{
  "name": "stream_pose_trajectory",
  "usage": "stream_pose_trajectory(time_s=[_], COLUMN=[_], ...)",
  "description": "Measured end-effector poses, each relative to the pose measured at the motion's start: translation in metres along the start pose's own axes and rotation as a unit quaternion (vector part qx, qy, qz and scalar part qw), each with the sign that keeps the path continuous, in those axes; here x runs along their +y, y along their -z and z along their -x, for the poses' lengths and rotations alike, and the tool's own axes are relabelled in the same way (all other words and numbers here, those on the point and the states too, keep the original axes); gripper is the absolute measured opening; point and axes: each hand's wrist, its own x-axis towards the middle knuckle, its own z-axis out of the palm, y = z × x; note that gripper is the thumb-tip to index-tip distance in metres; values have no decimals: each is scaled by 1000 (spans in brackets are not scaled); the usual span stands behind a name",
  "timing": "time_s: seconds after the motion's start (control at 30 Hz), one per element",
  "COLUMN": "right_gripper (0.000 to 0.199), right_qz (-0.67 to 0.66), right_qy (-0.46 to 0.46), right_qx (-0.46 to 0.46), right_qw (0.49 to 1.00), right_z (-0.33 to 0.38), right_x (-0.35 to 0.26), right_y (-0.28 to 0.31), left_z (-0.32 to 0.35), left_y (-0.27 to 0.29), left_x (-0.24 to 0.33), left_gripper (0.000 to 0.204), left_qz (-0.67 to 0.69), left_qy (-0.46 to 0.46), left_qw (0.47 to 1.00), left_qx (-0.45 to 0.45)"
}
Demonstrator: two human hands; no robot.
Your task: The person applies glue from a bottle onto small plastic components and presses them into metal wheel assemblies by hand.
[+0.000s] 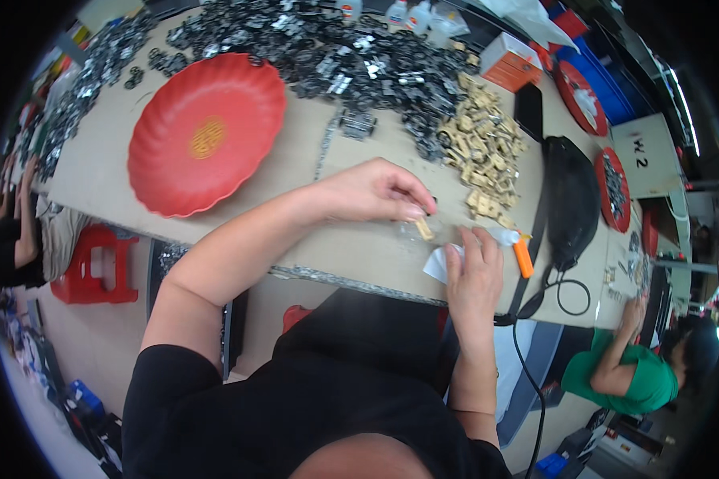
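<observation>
My left hand is over the table, thumb and forefinger curled together in a pinch. A small cream-coloured part sticks out at the thumb tip, and a tiny black piece shows by the forefinger; the fingers partly hide both. My right hand rests near the table's front edge, fingers stretched and a little apart. White paper lies beside its thumb. Just right of its fingertips is a small white bottle with an orange piece.
A heap of cream parts adjoins a large pile of black parts. A red scalloped tray stands left. To the right lie a black pouch and cable; an orange-and-white box stands behind. A person in green works at far right.
</observation>
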Motion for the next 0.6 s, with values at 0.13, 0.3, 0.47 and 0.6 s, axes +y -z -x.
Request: stream_pose_trajectory(time_s=[0.13, 0.3, 0.47, 0.6], right_gripper=[36, 35, 26, 21], right_qz=[44, -224, -259, -241], right_qy=[59, 65, 96, 134], right_qx=[95, 77, 41, 33], right_qw=[993, 969, 960, 961], right_z=[8, 2, -13, -18], right_x=[10, 2, -2, -2], right_y=[4, 2, -2, -2], left_z=[-6, 0, -2, -3], left_y=[-9, -15, -14, -13], left_x=[-2, 0, -4, -3], left_gripper=[23, 23, 22, 22], left_qz=[51, 53, 44, 24], left_qy=[39, 46, 48, 53], left_qw=[997, 997, 997, 998], left_qx=[31, 40, 41, 33])
